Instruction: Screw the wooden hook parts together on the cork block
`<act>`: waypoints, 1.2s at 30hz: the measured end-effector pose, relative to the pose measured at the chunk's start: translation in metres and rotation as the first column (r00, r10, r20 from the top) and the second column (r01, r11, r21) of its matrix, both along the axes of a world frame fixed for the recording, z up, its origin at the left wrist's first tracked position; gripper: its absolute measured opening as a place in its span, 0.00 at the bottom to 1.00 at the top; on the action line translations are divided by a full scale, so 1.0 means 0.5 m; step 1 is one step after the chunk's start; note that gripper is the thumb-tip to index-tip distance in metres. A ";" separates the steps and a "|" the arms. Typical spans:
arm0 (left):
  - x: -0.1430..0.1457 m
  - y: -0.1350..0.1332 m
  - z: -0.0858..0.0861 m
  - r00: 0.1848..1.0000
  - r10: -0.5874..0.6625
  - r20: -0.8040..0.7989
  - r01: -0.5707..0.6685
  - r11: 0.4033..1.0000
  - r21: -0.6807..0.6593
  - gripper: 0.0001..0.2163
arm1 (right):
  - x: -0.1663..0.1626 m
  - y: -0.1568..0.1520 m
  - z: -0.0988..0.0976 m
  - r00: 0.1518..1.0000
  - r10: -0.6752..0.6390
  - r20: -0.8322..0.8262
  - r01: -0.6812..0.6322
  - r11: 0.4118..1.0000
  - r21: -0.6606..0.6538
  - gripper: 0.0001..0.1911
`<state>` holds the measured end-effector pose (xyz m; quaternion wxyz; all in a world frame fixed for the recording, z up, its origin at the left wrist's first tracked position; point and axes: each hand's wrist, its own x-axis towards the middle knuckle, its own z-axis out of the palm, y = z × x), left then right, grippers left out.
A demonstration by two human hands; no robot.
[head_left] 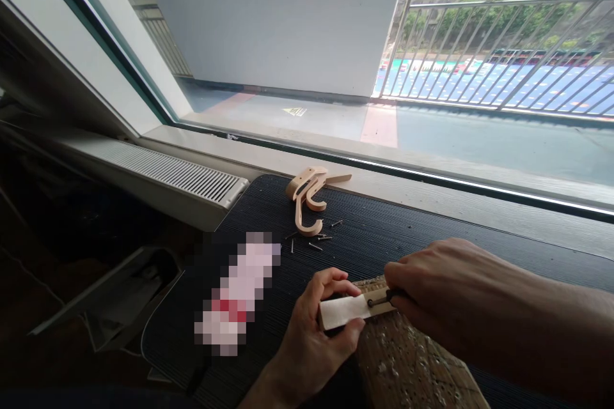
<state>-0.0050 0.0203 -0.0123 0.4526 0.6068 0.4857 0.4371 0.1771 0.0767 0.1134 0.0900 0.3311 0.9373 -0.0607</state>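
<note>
My left hand (pixel 316 332) is closed around the end of a small wooden block (pixel 343 311), thumb on the near side and fingers on the far side. The block's left part is pale, almost white. My right hand (pixel 422 281) is a fist around a dark tool (pixel 391 296), most of it hidden in the fingers. Its thin shaft lies over the block's right part, ending at a small dark round spot. Beneath the block is a thick, worn wooden board (pixel 407 358) pitted with holes.
Pale wooden hooks (pixel 307 201) lie at the back of the black ridged table (pixel 259 204), with several small screws or nails (pixel 316 246) near them. A blurred pink and red item (pixel 240 294) lies left. Behind are a window sill (pixel 432 204) and a white vent (pixel 177 169).
</note>
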 end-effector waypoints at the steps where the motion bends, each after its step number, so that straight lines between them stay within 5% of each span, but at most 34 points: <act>1: 0.001 0.000 0.000 1.000 0.001 -0.006 -0.001 1.000 0.000 0.23 | -0.006 0.001 0.003 1.000 -0.006 0.020 0.007 0.999 -0.037 0.07; 12: -0.029 -0.007 0.031 0.955 0.069 -0.287 -0.008 0.978 0.209 0.26 | -0.071 0.014 0.054 0.960 -0.017 0.280 0.050 0.993 -0.111 0.07; 15: -0.025 -0.003 0.060 0.862 0.096 -0.498 0.053 0.959 0.279 0.16 | -0.076 0.018 0.056 0.963 -0.017 0.270 0.047 0.993 -0.105 0.08; 21: 0.005 0.009 0.106 0.606 0.016 -0.795 0.199 0.965 0.170 0.07 | -0.090 0.015 0.067 0.965 -0.070 0.252 0.096 0.991 -0.091 0.09; 36: 0.034 0.003 0.127 0.449 0.018 -0.893 0.269 0.951 0.155 0.08 | -0.088 -0.050 0.106 0.964 -0.074 0.256 0.078 0.997 -0.006 0.08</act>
